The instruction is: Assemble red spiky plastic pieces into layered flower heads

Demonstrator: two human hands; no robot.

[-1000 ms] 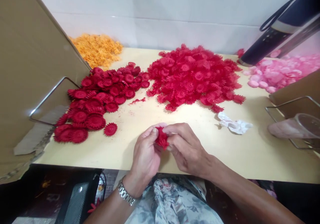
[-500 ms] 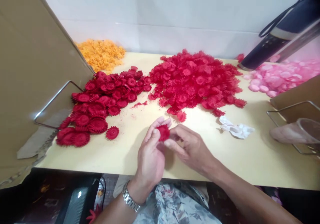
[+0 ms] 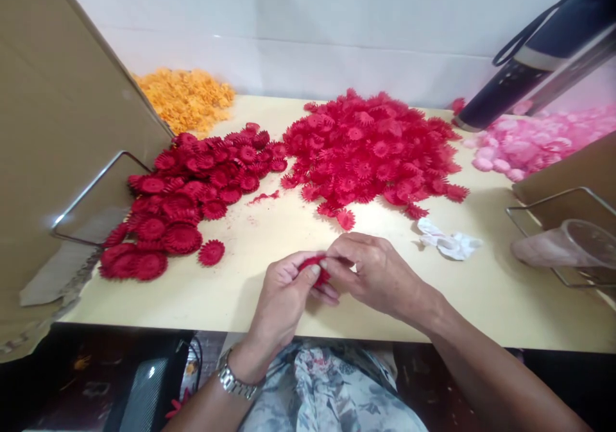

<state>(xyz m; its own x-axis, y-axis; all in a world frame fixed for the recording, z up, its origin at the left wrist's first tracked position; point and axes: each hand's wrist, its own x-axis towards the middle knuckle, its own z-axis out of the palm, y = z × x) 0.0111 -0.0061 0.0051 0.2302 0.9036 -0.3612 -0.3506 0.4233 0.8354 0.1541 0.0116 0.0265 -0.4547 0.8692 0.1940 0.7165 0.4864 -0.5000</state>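
A small red fringed disc [image 3: 319, 274] is held over the front of the table. My left hand [image 3: 289, 291] wraps round it, thumb on top and fingers beneath. My right hand [image 3: 375, 275] pinches the disc's right edge between thumb and forefinger. Dark red discs [image 3: 183, 207] lie in a heap to the left, with one single disc [image 3: 211, 252] apart at its near side. Behind my hands rises a larger pile of brighter red fringed pieces [image 3: 370, 149].
Orange pieces [image 3: 187, 101] are heaped at the back left, pink ones [image 3: 539, 140] at the right. A dark bottle [image 3: 510, 92] leans at the back right. Crumpled tissue [image 3: 450, 239] and a clear cup [image 3: 563, 249] in a wire holder are right of my hands.
My left hand has turned, and its fingers have closed round the disc, now lower and more tilted. My right hand has come in to pinch its edge. The view has shifted slightly.
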